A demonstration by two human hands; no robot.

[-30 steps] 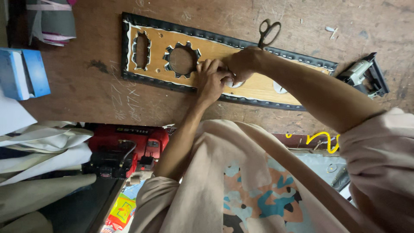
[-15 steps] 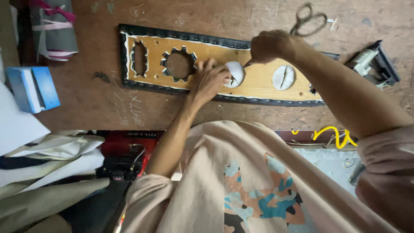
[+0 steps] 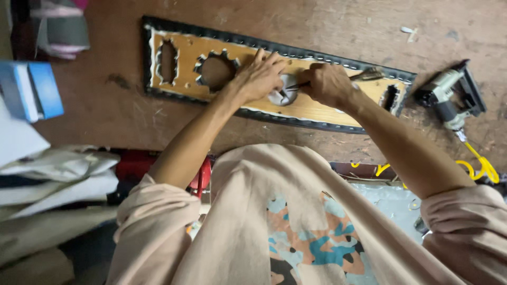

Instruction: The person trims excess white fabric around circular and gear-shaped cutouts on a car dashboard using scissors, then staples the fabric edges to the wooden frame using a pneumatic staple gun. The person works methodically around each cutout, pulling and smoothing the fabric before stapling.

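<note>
On the worn brown table (image 3: 327,31), the left hand (image 3: 257,79) presses flat, fingers together, to steady the long tan wooden panel with black stitched edging (image 3: 317,108), while the right hand (image 3: 327,84), fingers pinching closed, works metal scissors (image 3: 364,75) at a white round cutout (image 3: 281,95).

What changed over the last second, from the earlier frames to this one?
The right hand lifted to the scissors lying beyond the board, took hold of them and came back; it now grips them, tips on the white round patch. The left hand stayed pressed on the wooden board beside that patch. The board, the staple gun and the blue box kept their places on the table.
</note>
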